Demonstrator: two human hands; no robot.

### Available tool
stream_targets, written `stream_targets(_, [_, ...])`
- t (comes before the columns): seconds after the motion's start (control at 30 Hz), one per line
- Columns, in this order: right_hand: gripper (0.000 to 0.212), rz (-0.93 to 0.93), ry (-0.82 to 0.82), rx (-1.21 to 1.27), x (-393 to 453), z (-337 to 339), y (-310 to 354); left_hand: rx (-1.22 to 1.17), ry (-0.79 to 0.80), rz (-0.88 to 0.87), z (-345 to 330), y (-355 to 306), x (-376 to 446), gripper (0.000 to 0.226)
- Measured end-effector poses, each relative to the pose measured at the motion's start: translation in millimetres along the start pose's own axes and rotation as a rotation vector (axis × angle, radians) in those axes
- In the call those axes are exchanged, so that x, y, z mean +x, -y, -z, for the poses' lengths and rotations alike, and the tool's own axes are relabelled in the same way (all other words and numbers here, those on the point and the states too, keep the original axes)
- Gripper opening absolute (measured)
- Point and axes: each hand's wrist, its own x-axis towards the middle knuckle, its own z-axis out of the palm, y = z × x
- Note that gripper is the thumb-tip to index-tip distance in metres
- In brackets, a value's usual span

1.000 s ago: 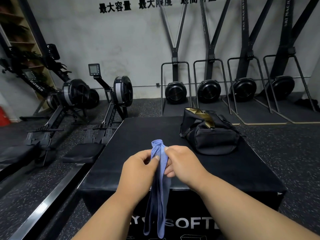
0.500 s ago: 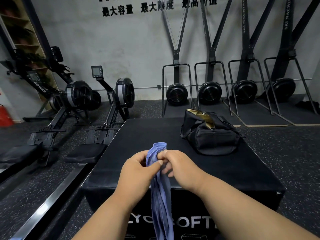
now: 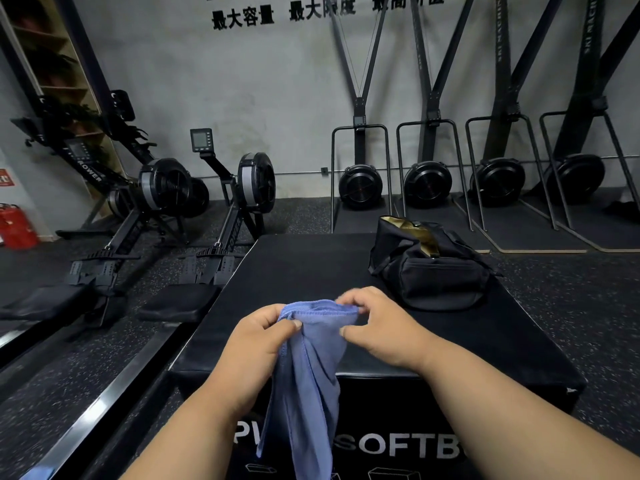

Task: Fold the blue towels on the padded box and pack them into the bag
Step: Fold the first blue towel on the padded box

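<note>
Hands pinch one blue towel (image 3: 311, 368) by its top edge, left hand (image 3: 258, 337) at nine o'clock, right hand (image 3: 377, 327) at three, cloth hanging over the padded box (image 3: 304, 268), bag (image 3: 429, 268) at one o'clock

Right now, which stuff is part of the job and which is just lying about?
Job: blue towel, held by left hand and right hand; black bag, open; padded box.

Lying about: rowing machines, ski machines, red extinguisher.
</note>
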Motion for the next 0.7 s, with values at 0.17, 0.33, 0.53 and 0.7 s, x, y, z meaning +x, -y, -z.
stream_targets(0.17, [0.009, 0.014, 0.043, 0.127, 1.3, 2.4, 1.4, 0.044, -0.049, 0.051, 9.3, 10.4, 9.8, 0.024])
stream_targets(0.33, [0.017, 0.011, 0.102, 0.115, 13.4, -2.0, 4.8, 0.331, -0.163, 0.065, 23.3, 26.4, 43.2, 0.016])
stream_targets(0.53, [0.01, 0.037, -0.024, -0.019, 83.5, 5.6, 28.5, 0.607, -0.213, 0.026, 34.4, -3.1, 130.2, 0.02])
stream_targets(0.7, [0.012, 0.191, -0.318, -0.125, 159.3, 50.4, 86.3, 0.395, -0.422, -0.196, 50.1, -79.4, 202.5, 0.023])
